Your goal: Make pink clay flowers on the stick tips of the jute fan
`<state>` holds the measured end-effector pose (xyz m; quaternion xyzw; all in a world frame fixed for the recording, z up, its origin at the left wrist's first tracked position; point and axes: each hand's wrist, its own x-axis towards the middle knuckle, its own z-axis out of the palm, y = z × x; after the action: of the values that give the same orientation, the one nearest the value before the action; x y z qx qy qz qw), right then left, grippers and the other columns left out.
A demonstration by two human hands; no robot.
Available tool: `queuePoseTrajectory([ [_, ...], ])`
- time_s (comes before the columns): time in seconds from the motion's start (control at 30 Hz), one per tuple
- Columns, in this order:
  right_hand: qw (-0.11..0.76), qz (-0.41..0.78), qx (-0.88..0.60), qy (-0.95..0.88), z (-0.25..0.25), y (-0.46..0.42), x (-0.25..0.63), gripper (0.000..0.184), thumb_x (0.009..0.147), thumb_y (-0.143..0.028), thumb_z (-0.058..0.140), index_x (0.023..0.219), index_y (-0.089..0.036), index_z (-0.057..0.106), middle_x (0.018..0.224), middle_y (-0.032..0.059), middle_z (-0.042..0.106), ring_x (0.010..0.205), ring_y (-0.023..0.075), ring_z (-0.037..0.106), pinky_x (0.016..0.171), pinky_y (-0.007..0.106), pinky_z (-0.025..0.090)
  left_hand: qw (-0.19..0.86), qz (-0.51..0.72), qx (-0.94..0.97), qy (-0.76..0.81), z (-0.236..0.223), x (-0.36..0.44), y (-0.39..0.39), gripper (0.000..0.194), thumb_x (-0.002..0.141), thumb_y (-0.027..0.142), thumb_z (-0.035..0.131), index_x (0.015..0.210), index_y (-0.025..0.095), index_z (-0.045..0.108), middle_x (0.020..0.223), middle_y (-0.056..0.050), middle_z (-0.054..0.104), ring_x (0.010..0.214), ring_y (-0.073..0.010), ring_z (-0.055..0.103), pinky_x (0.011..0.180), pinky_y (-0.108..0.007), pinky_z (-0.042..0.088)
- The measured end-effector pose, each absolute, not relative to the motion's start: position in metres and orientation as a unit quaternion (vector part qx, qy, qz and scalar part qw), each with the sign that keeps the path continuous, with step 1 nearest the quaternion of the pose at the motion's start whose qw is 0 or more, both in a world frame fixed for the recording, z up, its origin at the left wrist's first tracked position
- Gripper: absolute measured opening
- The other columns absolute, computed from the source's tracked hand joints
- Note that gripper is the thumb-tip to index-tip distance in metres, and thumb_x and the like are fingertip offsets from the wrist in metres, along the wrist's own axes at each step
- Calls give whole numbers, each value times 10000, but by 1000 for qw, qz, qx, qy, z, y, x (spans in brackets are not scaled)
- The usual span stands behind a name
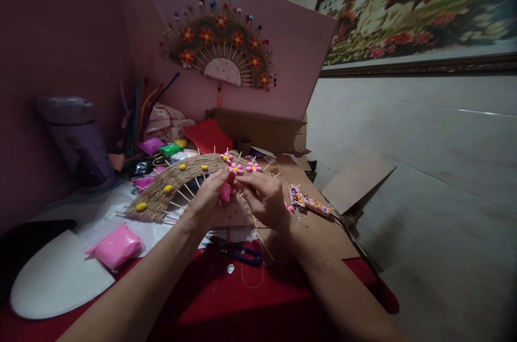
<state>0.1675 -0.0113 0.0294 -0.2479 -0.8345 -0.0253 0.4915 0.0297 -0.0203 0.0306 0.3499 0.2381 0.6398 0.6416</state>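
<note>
My left hand (208, 194) is closed around a lump of pink modelling clay (225, 193), which shows between thumb and palm. The fingers of my right hand (264, 196) are pinched together close to the left thumb; whatever lies between their tips is hidden. Behind and below both hands rests a twine-covered fan (155, 202) with thin wooden sticks. Yellow clay ovals (168, 189) dot its left side. Pink clay flowers (254, 167) with yellow centres sit on its upper right, near my right fingers.
Blue-handled scissors (246, 255) lie on the red cloth (210, 293). A pink clay packet (115, 246) is at left, beside a white half-round board (60, 277). At right lies a hot glue gun (309, 202) on cardboard (323, 239). A finished fan (222, 35) hangs behind.
</note>
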Motion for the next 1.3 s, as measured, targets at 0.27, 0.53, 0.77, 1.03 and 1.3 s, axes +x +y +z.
queuePoseTrajectory([
  [0.27, 575, 126, -250, -769, 31, -4, 166, 105, 823, -245, 604, 869, -215, 692, 811, 29, 669, 770, 150, 607, 717, 289, 485, 643, 581, 426, 261, 30, 30, -26, 249, 663, 308, 729, 647, 102, 590, 561, 19, 480, 467, -26, 370, 420, -136, 260],
  [0.53, 590, 140, -235, -759, 32, -5, 166, 158, 835, -216, 588, 945, -235, 700, 895, 41, 688, 854, 162, 626, 776, 317, 501, 641, 593, 418, 249, 31, 29, -26, 269, 635, 287, 752, 598, 110, 553, 548, 24, 447, 453, -27, 332, 392, -142, 204],
  [0.77, 553, 106, -209, -799, 30, -8, 167, 283, 847, -162, 503, 1068, -245, 658, 1005, 51, 685, 925, 165, 624, 842, 340, 503, 649, 593, 405, 252, 26, 27, -22, 270, 604, 286, 780, 640, 99, 589, 522, 26, 475, 406, -9, 311, 378, -139, 194],
  [1.03, 546, 90, -227, -801, 28, -7, 167, 293, 861, -189, 516, 1124, -247, 631, 1039, 61, 674, 969, 176, 617, 866, 343, 500, 642, 597, 396, 274, 28, 30, -23, 344, 547, 354, 807, 591, 96, 583, 493, 11, 515, 356, -4, 322, 348, -137, 193],
  [1.3, 561, 103, -212, -793, 30, -6, 168, 255, 844, -198, 564, 1078, -244, 652, 995, 56, 685, 931, 171, 622, 850, 335, 495, 632, 591, 411, 289, 27, 30, -23, 381, 588, 433, 770, 584, 104, 577, 472, 21, 484, 358, -12, 332, 344, -149, 180],
])
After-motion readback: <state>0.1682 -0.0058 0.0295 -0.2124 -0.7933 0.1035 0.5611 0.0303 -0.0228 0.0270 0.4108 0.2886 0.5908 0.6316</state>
